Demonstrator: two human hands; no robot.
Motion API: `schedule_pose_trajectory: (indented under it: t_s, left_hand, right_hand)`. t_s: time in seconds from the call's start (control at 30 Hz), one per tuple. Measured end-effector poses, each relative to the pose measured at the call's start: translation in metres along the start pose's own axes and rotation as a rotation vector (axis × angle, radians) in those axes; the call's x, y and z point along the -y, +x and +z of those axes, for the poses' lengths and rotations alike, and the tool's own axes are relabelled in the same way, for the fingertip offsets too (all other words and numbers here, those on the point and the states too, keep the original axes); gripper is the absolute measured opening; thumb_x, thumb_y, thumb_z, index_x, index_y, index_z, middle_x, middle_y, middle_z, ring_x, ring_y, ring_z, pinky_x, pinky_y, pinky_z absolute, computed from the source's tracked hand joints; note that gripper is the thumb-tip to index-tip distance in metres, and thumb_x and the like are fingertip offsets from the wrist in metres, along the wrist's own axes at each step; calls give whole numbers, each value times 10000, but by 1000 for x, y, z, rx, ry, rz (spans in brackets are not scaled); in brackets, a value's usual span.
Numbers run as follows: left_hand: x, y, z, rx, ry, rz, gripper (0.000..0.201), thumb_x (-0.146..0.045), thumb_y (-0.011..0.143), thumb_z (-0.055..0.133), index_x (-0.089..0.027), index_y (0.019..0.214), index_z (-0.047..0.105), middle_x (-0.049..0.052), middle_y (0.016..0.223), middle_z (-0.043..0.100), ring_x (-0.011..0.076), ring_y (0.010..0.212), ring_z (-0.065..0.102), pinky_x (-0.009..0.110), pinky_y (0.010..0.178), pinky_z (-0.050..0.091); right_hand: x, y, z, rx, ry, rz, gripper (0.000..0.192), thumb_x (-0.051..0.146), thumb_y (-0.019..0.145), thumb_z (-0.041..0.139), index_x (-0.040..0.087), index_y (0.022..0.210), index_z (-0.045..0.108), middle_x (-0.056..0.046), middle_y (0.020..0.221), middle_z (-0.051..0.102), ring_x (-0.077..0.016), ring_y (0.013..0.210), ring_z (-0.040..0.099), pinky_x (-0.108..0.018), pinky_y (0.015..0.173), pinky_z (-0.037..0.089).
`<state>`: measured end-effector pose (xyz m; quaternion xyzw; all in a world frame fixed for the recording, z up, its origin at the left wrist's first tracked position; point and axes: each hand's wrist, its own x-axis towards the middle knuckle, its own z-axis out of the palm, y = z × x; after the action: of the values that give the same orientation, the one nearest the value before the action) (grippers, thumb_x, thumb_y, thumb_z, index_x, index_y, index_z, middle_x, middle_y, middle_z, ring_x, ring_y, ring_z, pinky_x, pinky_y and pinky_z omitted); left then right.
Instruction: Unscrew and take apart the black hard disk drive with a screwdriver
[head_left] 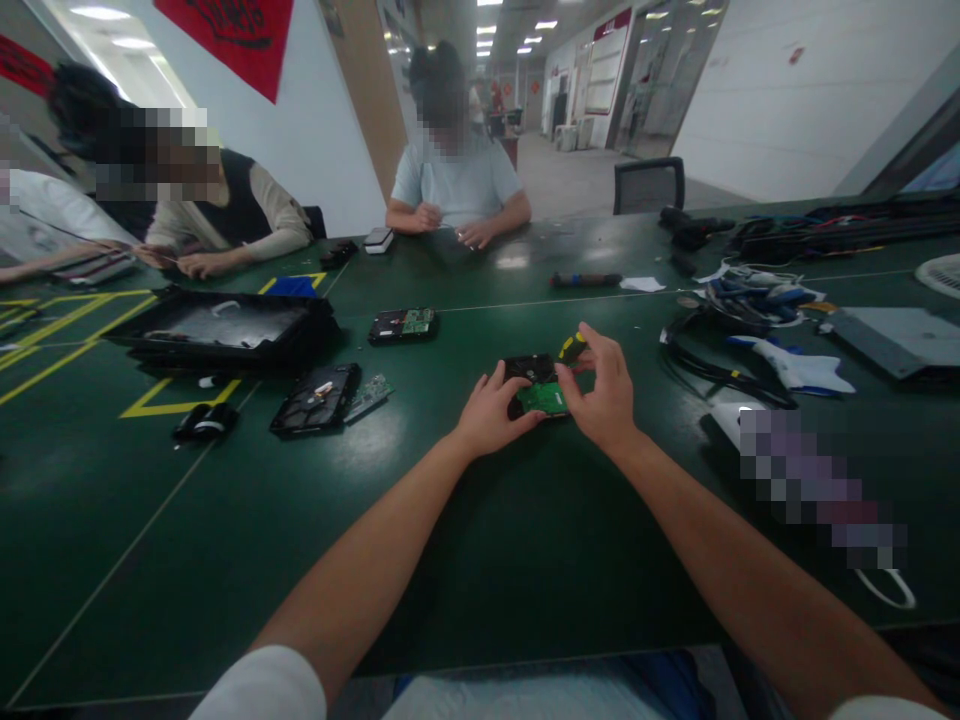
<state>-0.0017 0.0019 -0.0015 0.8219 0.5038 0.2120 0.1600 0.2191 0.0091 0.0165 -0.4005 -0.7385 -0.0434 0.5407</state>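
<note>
Hard drive [534, 385], a black metal case lying on the green counter [450, 520] with its green circuit board [545, 398] uppermost, sits directly between the two hands. The left hand [491, 412] presses down on the drive's near-left edge with spread fingers, steadying it. The right hand [604, 390] is closed around a screwdriver with a yellow-and-black handle [571, 347], its tip hidden behind the fingers over the drive's far-right corner.

The drive is probably dense and rigid for its size, and apt to slide on the smooth counter. The board looks thin and fragile, so the metal side edges seem the sound place to grip.

Beyond the left hand lie a second opened drive with a loose board [316, 398], a third drive [403, 324] and a black tray [225, 330]. To the right of the right hand lies a tangle of cables [720, 370]. Across the counter, other people [454, 180] work with their own hands.
</note>
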Motion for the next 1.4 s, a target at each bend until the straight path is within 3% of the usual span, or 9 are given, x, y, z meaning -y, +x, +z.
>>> schedule_pose_trajectory:
  t_s: [0.23,0.4,0.6,0.83,1.4]
  left_hand:
    - [1,-1,1,-8,3,2,657,-670,964,651,-250,1468,612,199,1737,399,344,1691,200,603,1338,247]
    - [1,0,1,-4,5,10,658,-662,968,650,-248,1478,604,196,1723,424,338,1694,191,600,1340,245]
    - [2,0,2,-4,0,2,656,-659,959,665,-257,1473,600,174,1729,423,336,1697,180,603,1345,238]
    - [2,0,2,-11,4,8,657,-659,961,662,-251,1473,608,186,1706,454,337,1693,201,585,1346,241]
    - [1,1,0,9,4,6,673,-660,962,662,-234,1480,603,200,1724,421,354,1692,196,598,1348,235]
  right_hand:
    - [0,1,0,9,4,-21,689,282,1039,588,333,1682,343,-132,1408,589,-263,1047,704,-499,913,683]
    - [0,1,0,-16,21,-14,674,327,1022,651,334,1646,396,-130,1388,581,-259,1024,692,-467,812,702]
    - [1,-1,2,8,57,-2,668,321,1053,580,325,1677,343,-144,1470,563,-275,1092,705,-493,898,698]
    - [-1,0,1,-2,45,3,667,360,1036,633,319,1650,373,-145,1425,571,-253,984,710,-481,832,707]
    - [0,0,0,19,20,11,669,341,1031,645,313,1644,378,-124,1369,582,-271,1097,656,-476,881,672]
